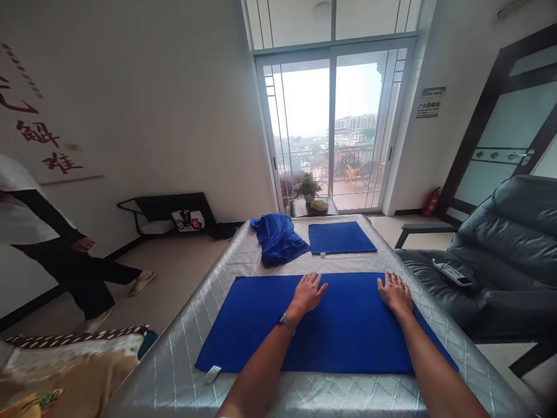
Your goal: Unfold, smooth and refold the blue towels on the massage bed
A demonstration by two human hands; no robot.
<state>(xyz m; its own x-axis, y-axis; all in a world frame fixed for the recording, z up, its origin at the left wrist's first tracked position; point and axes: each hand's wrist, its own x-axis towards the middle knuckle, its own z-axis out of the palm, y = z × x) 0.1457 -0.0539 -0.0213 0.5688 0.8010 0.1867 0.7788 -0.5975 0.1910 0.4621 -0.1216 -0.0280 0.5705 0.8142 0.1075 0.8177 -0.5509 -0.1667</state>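
Note:
A blue towel (348, 325) lies spread flat across the quilted silver surface (322, 397), with a white tag (213, 374) at its near left corner. My left hand (308, 291) rests flat on its far half, fingers apart, a watch on the wrist. Near the towel's far right corner, my right hand (395, 293) lies flat too, fingers stretched out. Neither hand grips anything. Beyond them sit a crumpled blue towel (278, 241) on the left and a neatly folded blue towel (342, 237) on the right.
A dark recliner (500, 249) with a handset (452, 273) on its seat stands at the right. On the left, a person (47, 244) is beside the wall. Behind the far edge stand a small table (298, 208) with a potted plant (308, 186) and sliding glass doors.

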